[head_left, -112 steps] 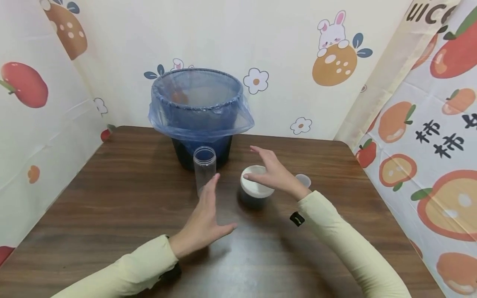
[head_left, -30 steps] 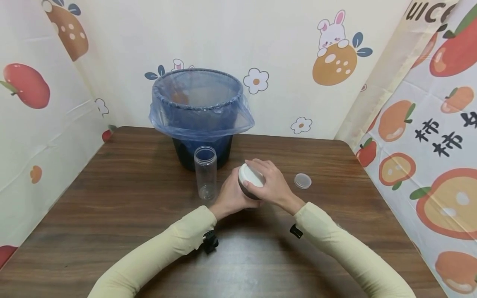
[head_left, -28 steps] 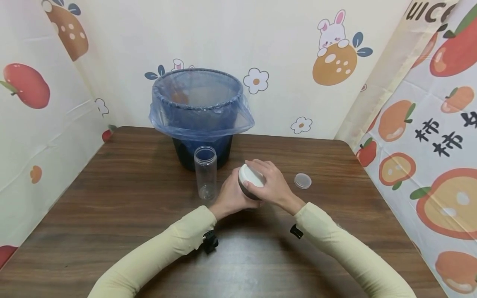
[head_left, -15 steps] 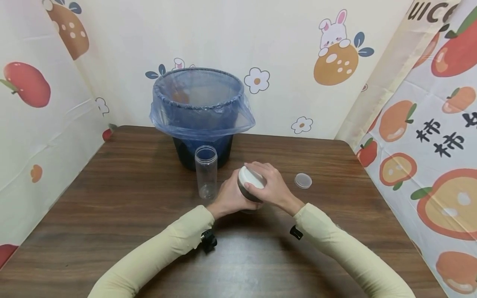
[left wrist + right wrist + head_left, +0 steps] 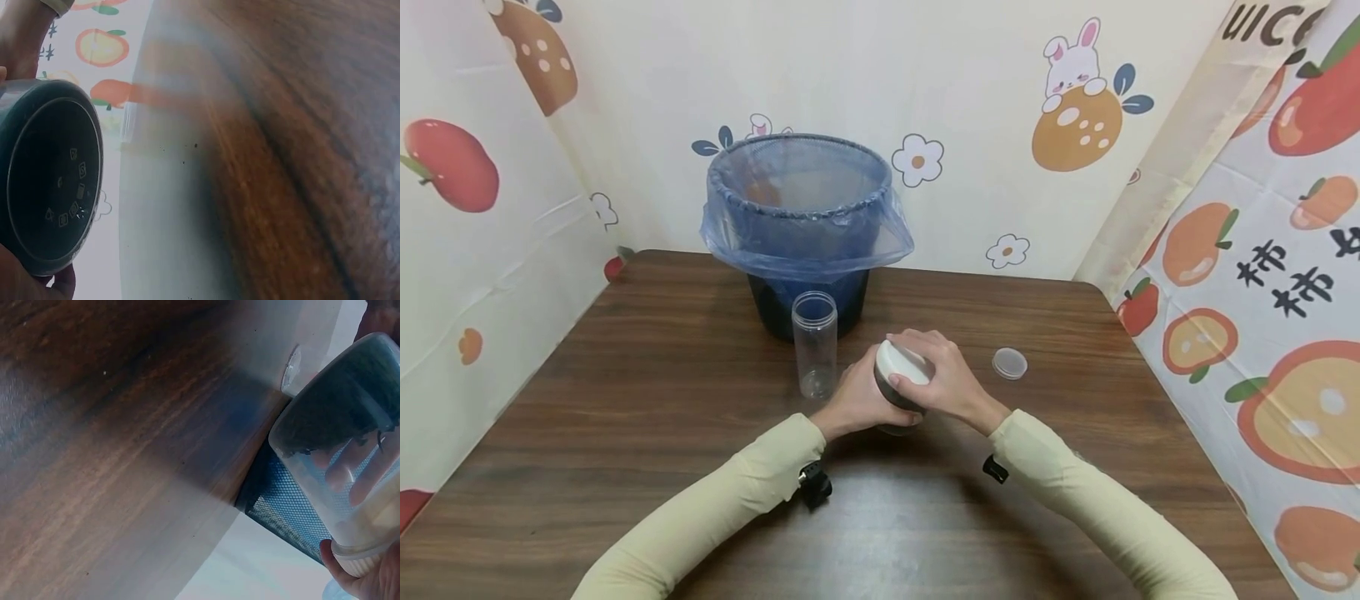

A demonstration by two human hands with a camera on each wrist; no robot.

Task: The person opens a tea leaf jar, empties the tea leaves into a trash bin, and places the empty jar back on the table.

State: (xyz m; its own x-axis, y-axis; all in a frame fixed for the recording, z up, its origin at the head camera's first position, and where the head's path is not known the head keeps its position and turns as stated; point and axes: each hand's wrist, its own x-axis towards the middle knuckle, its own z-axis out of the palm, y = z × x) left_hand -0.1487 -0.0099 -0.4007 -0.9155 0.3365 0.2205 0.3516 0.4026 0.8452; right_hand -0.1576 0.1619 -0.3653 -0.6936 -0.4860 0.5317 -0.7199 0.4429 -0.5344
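Note:
Between both hands is a clear plastic jar (image 5: 892,395) with dark, leafy-looking contents, tilted and raised off the table. My left hand (image 5: 859,403) grips the jar's body; some of its fingers (image 5: 365,465) show through the clear wall in the right wrist view. On the white lid (image 5: 898,361), my right hand (image 5: 946,373) has its thumb and fingers curled round the rim. The lid sits on the jar. From the left wrist view, the jar's round base (image 5: 53,181) looks dark with small marks on it.
A tall clear open jar (image 5: 815,350) stands left of the hands, before a bin (image 5: 775,308) lined with a blue bag (image 5: 808,242). Right of the hands lies a small clear lid (image 5: 1010,363) on the wooden table (image 5: 700,400). Printed curtains enclose the back and sides.
At first both hands were apart and the jar stood upright on the table. Now both grip it, lifted and tilted. In the last half second, they shift slightly lower and left.

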